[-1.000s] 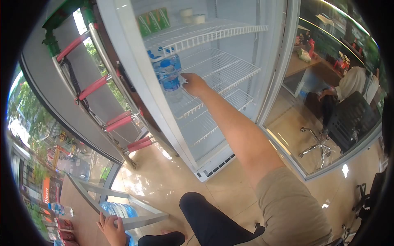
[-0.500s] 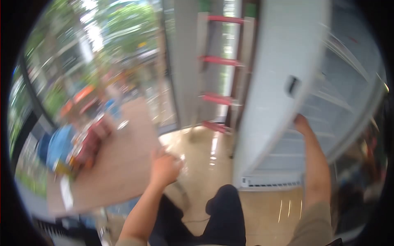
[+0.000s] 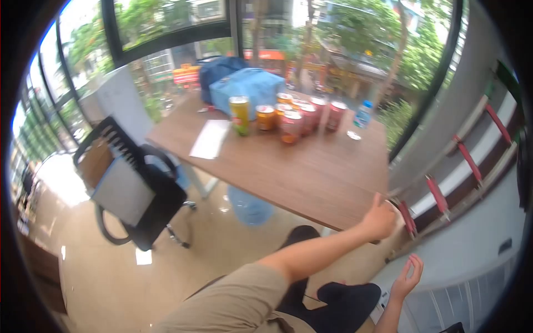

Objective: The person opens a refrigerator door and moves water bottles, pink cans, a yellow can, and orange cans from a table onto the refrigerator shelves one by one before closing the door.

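Observation:
My left hand (image 3: pixel 380 220) is at the near right corner of the wooden table (image 3: pixel 311 177), its fingers curled closed and the thumb up; a pale patch shows just beyond the knuckles, and I cannot make out whether anything is held. Lower right, my right hand (image 3: pixel 407 279) is raised beside the white fridge (image 3: pixel 444 288), fingers loosely bent and apart, with nothing in them. On the table stand a tall yellow-green can (image 3: pixel 240 115), several orange cans (image 3: pixel 265 118) and several red cans (image 3: pixel 291 127). A clear water bottle (image 3: pixel 362 115) with a blue label stands to their right.
A light blue bag (image 3: pixel 244 91) and a dark blue bag (image 3: pixel 214 72) sit behind the cans. White paper (image 3: pixel 210 139) lies at the table's left. A black office chair (image 3: pixel 161 200) stands left; a ladder (image 3: pixel 469 158) leans right. A large blue water jug (image 3: pixel 249 205) is under the table.
My view has swung left, from the fridge to the table. My right hand has come away from the fridge door's edge. My left hand remains closed near the table corner.

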`<state>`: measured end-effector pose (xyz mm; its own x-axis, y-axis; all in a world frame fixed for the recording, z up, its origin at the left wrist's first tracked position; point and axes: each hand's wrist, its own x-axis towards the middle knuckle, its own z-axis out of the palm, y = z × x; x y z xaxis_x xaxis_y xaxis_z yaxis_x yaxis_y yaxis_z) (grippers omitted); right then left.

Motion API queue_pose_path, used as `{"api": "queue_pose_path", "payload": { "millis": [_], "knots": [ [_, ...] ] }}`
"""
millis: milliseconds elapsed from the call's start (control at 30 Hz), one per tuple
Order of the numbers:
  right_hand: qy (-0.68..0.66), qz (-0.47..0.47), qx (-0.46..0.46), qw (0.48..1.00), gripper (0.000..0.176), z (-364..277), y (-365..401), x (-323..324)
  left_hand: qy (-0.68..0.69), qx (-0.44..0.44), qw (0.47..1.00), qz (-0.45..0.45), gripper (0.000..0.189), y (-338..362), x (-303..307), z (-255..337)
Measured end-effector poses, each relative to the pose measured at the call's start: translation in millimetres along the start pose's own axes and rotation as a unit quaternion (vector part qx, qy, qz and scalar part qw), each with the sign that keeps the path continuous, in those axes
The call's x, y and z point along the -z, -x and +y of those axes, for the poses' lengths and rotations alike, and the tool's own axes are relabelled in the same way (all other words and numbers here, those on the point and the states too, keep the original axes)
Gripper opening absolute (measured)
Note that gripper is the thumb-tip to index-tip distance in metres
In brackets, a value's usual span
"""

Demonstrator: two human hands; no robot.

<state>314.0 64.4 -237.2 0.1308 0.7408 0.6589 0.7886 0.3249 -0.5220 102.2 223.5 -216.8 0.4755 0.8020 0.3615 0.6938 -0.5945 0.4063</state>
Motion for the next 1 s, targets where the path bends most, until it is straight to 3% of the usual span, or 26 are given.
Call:
{"api": "queue_pose_path", "payload": {
  "millis": [33,67,100,133,167,200,267,333,467,633,667,700,733,767,800,867,900,1000],
  "knots": [
    [-0.03,-0.014,0.01,0.999,0.019,-11,-9,-19,0.068,0.01,0.998,-0.002,0.029,-3,9,-3],
    [-0.039,-0.043,0.044,0.997,0.022,-20,-26,-43,0.171,0.049,0.981,0.079,0.026,-9,-3,-11],
    [-0.058,-0.076,0.085,0.992,0.025,-31,-48,-77,0.303,0.087,0.934,0.166,0.021,-8,0,-16],
    [-0.092,-0.118,0.046,0.988,0.029,-36,-65,-105,0.477,0.09,0.853,0.191,0.021,-9,-12,-29],
    [-0.116,-0.168,0.01,0.979,0.034,-33,-80,-130,0.423,0.059,0.87,0.247,0.018,-20,-38,-55],
    [-0.128,-0.222,0.019,0.967,0.038,-22,-93,-157,0.45,0.092,0.851,0.254,0.017,-16,-36,-70],
    [-0.147,-0.297,0.046,0.942,0.044,-22,-114,-206,0.5,0.121,0.823,0.242,0.026,22,17,-85],
    [-0.098,-0.356,0.09,0.925,0.049,-15,-137,-244,0.449,0.12,0.838,0.285,0.028,35,23,-124],
    [0.031,-0.343,0.185,0.921,0.052,-44,-167,-275,0.374,0.12,0.857,0.334,0.036,49,43,-172],
    [0.17,-0.359,0.119,0.91,0.067,-68,-199,-297,0.235,0.132,0.916,0.297,0.043,60,81,-214],
    [0.152,-0.307,0.098,0.934,0.071,-58,-204,-248,0.22,0.094,0.93,0.278,0.045,25,60,-184],
    [0.116,-0.331,0.088,0.932,0.068,-82,-201,-287,0.159,0.116,0.929,0.312,0.046,52,70,-239],
    [0.167,-0.34,0.051,0.924,0.064,-138,-199,-259,0.174,0.13,0.926,0.308,0.042,63,95,-224],
    [0.132,-0.341,-0.012,0.931,0.063,-169,-206,-239,0.142,0.124,0.934,0.304,0.039,64,104,-223],
    [0.144,-0.249,0.055,0.956,0.064,-99,-200,-293,0.132,0.164,0.935,0.285,0.038,65,125,-204],
    [0.139,-0.271,-0.001,0.953,0.067,-123,-210,-284,0.081,0.184,0.939,0.279,0.04,49,129,-208],
    [0.17,-0.22,0.027,0.96,0.067,-113,-203,-295,0.069,0.187,0.936,0.29,0.044,41,118,-218],
    [0.175,-0.215,-0.002,0.961,0.075,-106,-209,-315,0.06,0.241,0.939,0.238,0.05,2,120,-217]
  ]
}}
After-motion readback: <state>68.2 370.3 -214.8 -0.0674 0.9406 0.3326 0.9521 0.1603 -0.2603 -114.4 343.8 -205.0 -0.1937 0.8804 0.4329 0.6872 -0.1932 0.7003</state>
